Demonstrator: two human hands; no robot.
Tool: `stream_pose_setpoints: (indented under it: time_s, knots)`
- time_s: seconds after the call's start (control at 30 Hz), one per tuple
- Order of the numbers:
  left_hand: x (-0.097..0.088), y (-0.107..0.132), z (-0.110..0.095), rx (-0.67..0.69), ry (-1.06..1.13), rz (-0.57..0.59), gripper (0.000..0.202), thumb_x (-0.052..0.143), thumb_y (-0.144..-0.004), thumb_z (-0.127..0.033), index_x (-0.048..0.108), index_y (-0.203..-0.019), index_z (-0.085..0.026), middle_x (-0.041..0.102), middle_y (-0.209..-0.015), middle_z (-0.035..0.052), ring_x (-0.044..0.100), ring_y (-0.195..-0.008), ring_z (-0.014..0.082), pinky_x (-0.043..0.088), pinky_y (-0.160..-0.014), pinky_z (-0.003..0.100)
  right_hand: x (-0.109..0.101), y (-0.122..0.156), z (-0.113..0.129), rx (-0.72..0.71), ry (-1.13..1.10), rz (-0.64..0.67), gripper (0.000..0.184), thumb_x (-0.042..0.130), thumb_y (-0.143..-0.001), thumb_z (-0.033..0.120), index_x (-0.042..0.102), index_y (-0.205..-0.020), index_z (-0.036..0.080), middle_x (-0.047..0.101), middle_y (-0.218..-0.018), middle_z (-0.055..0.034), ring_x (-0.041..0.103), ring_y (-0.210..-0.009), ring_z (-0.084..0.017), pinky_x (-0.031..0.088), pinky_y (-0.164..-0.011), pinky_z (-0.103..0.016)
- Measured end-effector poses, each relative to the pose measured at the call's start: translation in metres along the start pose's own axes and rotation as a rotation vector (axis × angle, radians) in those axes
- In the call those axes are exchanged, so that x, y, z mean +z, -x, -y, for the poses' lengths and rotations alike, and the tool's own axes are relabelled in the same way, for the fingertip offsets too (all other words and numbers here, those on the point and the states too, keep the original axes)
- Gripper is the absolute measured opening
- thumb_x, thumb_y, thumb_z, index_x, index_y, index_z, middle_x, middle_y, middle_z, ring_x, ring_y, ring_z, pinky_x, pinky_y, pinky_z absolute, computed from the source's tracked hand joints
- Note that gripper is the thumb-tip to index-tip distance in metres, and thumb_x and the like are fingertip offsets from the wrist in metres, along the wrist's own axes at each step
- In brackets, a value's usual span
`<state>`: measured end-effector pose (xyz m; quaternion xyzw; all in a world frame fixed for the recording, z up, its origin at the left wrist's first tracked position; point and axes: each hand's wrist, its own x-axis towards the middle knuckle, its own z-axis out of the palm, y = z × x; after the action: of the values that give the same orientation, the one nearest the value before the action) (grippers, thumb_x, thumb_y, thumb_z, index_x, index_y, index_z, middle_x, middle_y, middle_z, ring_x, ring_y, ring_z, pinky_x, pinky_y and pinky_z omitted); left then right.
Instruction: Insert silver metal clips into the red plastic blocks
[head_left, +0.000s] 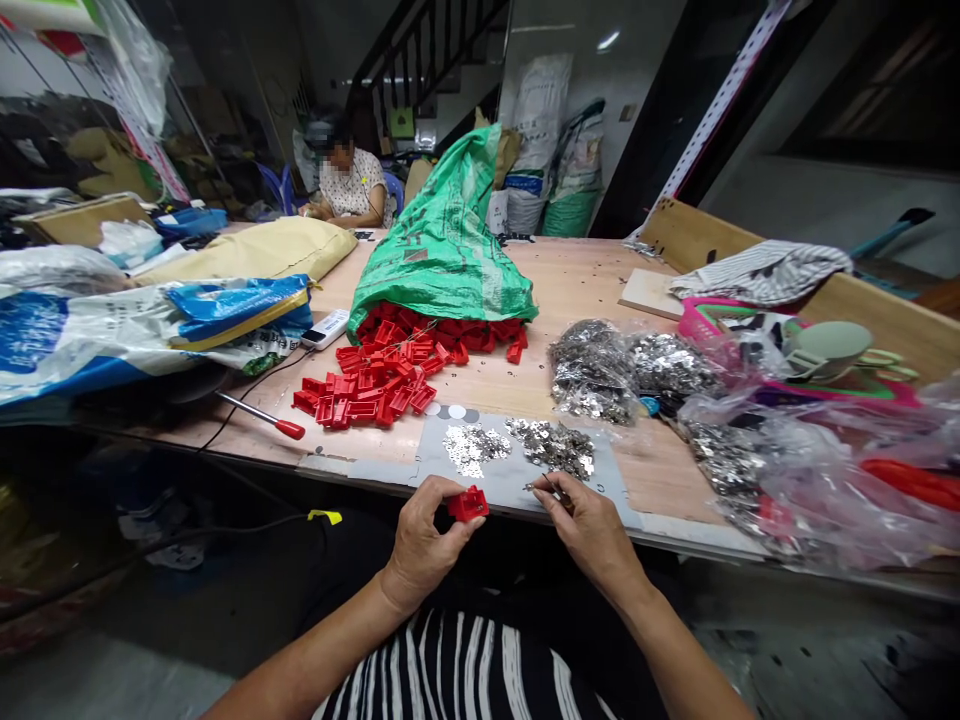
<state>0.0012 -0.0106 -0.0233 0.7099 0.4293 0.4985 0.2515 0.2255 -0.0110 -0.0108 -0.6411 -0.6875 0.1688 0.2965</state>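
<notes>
Between the thumb and fingers of my left hand point(427, 540) is a red plastic housing point(469, 504), held just in front of the table edge. My right hand point(589, 525) pinches a small metal piece point(534, 488) at its fingertips, to the right of the housing and apart from it. Beyond both hands lies a grey mat point(491, 480) bearing two heaps of small metal pieces: a bright heap point(474, 448) on the left and a darker heap point(559, 448) on the right. More red plastic housings point(367, 385) are piled past my left hand.
A green woven sack point(450, 250) spills red housings onto the table. Clear bags of metal parts point(600, 365) and a pink basket point(847, 395) stand on the right. At left are plastic sacks point(135, 320) and a red-tipped lever point(289, 428). Another person point(352, 185) sits across the table.
</notes>
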Motion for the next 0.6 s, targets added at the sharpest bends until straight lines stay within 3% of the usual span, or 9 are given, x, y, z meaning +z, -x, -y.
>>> stream_pose_setpoints:
  time_s: [0.1, 0.27, 0.6]
  knots:
    - [-0.001, 0.001, 0.003, -0.004, 0.004, -0.004, 0.019, 0.069, -0.078, -0.023, 0.057, -0.093, -0.018, 0.063, -0.084, 0.0027, 0.059, -0.077, 0.0144, 0.047, -0.07, 0.025, 0.005, -0.006, -0.003, -0.05, 0.07, 0.02, 0.015, 0.047, -0.089, 0.03, 0.061, -0.088, 0.024, 0.07, -0.088, -0.0034, 0.064, -0.077, -0.019, 0.048, -0.069, -0.029]
    - [-0.004, 0.003, 0.008, 0.0, 0.001, -0.035, 0.019, 0.068, -0.078, -0.021, 0.057, -0.093, -0.018, 0.062, -0.084, 0.002, 0.059, -0.075, 0.0141, 0.048, -0.069, 0.026, 0.009, -0.021, 0.003, -0.065, 0.257, -0.064, 0.017, 0.048, -0.088, 0.028, 0.062, -0.097, 0.024, 0.066, -0.1, -0.0053, 0.065, -0.086, -0.02, 0.049, -0.069, -0.03]
    - [-0.008, 0.008, 0.015, -0.012, -0.02, -0.051, 0.023, 0.07, -0.077, -0.02, 0.056, -0.095, -0.018, 0.062, -0.085, 0.0018, 0.06, -0.077, 0.0145, 0.048, -0.07, 0.026, 0.027, -0.046, 0.035, -0.099, 0.344, 0.2, 0.013, 0.05, -0.089, 0.018, 0.062, -0.092, 0.021, 0.064, -0.095, -0.0041, 0.063, -0.084, -0.018, 0.044, -0.074, -0.028]
